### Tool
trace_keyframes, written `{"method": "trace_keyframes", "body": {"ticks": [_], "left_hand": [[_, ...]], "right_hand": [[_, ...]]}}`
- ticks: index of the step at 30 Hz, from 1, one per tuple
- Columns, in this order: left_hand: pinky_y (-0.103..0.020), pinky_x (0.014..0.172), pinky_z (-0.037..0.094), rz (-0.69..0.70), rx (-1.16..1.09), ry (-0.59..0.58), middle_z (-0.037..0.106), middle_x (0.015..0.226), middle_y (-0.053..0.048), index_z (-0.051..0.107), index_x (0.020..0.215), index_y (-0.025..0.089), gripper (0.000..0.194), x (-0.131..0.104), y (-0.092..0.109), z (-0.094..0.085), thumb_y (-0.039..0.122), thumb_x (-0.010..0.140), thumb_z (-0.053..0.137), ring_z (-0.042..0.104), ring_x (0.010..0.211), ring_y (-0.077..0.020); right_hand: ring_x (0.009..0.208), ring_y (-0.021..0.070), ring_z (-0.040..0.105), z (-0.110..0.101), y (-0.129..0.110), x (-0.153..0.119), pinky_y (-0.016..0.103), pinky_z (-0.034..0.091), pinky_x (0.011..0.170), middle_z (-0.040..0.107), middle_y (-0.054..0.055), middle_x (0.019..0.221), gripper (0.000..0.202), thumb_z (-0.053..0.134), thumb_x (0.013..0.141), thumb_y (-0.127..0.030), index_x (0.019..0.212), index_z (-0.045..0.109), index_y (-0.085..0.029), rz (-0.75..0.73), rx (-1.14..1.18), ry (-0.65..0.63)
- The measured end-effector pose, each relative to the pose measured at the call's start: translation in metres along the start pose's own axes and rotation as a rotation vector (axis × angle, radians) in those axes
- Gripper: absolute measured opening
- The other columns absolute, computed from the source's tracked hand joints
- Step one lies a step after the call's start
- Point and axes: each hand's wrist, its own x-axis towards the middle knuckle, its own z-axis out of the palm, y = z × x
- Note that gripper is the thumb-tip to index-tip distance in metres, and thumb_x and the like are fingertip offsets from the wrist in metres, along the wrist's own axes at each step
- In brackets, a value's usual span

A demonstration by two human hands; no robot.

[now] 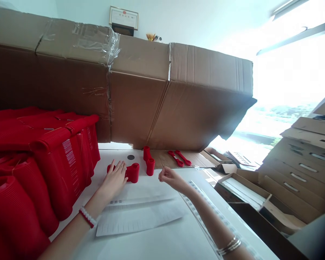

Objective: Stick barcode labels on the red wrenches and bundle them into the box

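My left hand (115,177) lies with fingers stretched over a folded red band (133,173), whose rounded right end shows beside the fingertips. Part of that band is hidden under the hand. My right hand (169,177) hovers over the white table, fingers curled together; whatever they may hold is hidden. Between and beyond the hands is a second folded red band (150,166). Farther back, two thinner red bands (179,158) lie side by side on flat cardboard. White printed sheets (141,218) lie on the table nearer to me.
Large stacks of red bands (67,155) fill the left side. A long cardboard box wall (141,108) leans over the back of the table (162,242). A sheet of labels (206,213) lies under my right forearm. Open cartons (271,195) stand at the right.
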Motion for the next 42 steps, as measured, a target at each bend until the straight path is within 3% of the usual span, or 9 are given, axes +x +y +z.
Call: {"method": "trace_keyframes", "body": {"ticks": [4, 9, 11, 16, 22, 25, 30, 34, 42], "left_hand": [[-0.062, 0.121, 0.031, 0.009, 0.053, -0.006, 0.054, 0.149, -0.014, 0.058, 0.137, 0.015, 0.04, -0.001, 0.004, 0.007, 0.025, 0.098, 0.062, 0.046, 0.143, -0.0312], [-0.062, 0.122, 0.029, 0.005, 0.059, 0.002, 0.055, 0.148, -0.014, 0.057, 0.139, 0.015, 0.042, 0.0, 0.001, 0.007, 0.024, 0.098, 0.062, 0.049, 0.141, -0.0302], [-0.063, 0.122, 0.027, 0.004, 0.044, 0.017, 0.052, 0.151, -0.015, 0.054, 0.142, 0.015, 0.046, 0.0, 0.0, 0.005, 0.025, 0.098, 0.062, 0.047, 0.142, -0.0307], [-0.063, 0.125, 0.02, 0.035, -0.016, 0.041, 0.036, 0.163, -0.016, 0.043, 0.152, 0.016, 0.055, -0.001, -0.001, -0.001, 0.021, 0.099, 0.059, 0.035, 0.151, -0.0315], [-0.064, 0.124, 0.021, 0.074, -0.093, -0.016, 0.041, 0.16, -0.014, 0.045, 0.15, 0.018, 0.055, -0.004, 0.002, 0.001, 0.018, 0.098, 0.06, 0.04, 0.148, -0.0311], [-0.066, 0.124, 0.02, 0.065, -0.126, -0.033, 0.041, 0.16, -0.014, 0.045, 0.15, 0.018, 0.055, -0.004, 0.002, 0.001, 0.018, 0.098, 0.06, 0.038, 0.148, -0.0321], [-0.065, 0.124, 0.02, 0.046, -0.189, -0.054, 0.043, 0.159, -0.014, 0.045, 0.15, 0.019, 0.053, -0.002, 0.002, -0.001, 0.019, 0.099, 0.058, 0.039, 0.148, -0.0313], [-0.065, 0.124, 0.02, 0.043, -0.239, -0.06, 0.044, 0.158, -0.013, 0.045, 0.15, 0.019, 0.052, -0.002, -0.001, -0.004, 0.019, 0.099, 0.058, 0.041, 0.147, -0.0309], [-0.062, 0.119, 0.032, -0.016, -0.325, -0.073, 0.06, 0.14, -0.013, 0.054, 0.141, 0.017, 0.041, 0.007, 0.003, -0.016, 0.029, 0.101, 0.057, 0.055, 0.133, -0.0291]], "right_hand": [[0.079, 0.0159, 0.064, 0.018, -0.018, 0.019, 0.036, 0.055, 0.078, 0.067, 0.003, 0.093, 0.025, 0.058, 0.098, -0.043, 0.096, 0.057, -0.017, -0.103, 0.26, 0.044], [0.061, 0.0096, 0.054, 0.036, -0.043, 0.044, 0.032, 0.055, 0.071, 0.068, 0.006, 0.12, 0.02, 0.044, 0.097, -0.039, 0.11, 0.048, -0.024, -0.175, 0.368, 0.049], [0.059, 0.0086, 0.052, 0.036, -0.05, 0.051, 0.03, 0.053, 0.062, 0.065, 0.006, 0.132, 0.029, 0.054, 0.092, -0.037, 0.119, 0.047, -0.028, -0.186, 0.329, 0.015], [0.062, 0.0097, 0.058, 0.035, -0.055, 0.063, 0.026, 0.05, 0.049, 0.056, 0.01, 0.147, 0.079, 0.086, 0.068, -0.032, 0.136, 0.044, -0.032, -0.14, 0.128, -0.16], [0.063, 0.0094, 0.061, 0.032, -0.057, 0.084, 0.025, 0.052, 0.05, 0.052, 0.01, 0.151, 0.086, 0.085, 0.068, -0.025, 0.142, 0.043, -0.034, -0.086, -0.057, -0.301], [0.062, 0.0108, 0.063, 0.03, -0.062, 0.091, 0.027, 0.052, 0.051, 0.058, 0.01, 0.143, 0.088, 0.085, 0.069, -0.024, 0.146, 0.044, -0.034, -0.048, -0.128, -0.363], [0.069, 0.0146, 0.067, 0.044, -0.053, 0.091, 0.03, 0.057, 0.063, 0.07, 0.003, 0.098, 0.061, 0.079, 0.084, -0.025, 0.139, 0.052, -0.019, -0.003, -0.162, -0.398], [0.083, 0.0167, 0.067, 0.063, -0.033, 0.082, 0.033, 0.059, 0.072, 0.067, 0.005, 0.105, 0.036, 0.069, 0.096, -0.03, 0.128, 0.059, -0.016, -0.015, -0.135, -0.322], [0.096, 0.0208, 0.067, 0.078, -0.018, 0.078, 0.04, 0.058, 0.084, 0.067, 0.007, 0.113, 0.032, 0.066, 0.098, -0.034, 0.123, 0.062, -0.016, -0.073, -0.205, -0.216]]}}
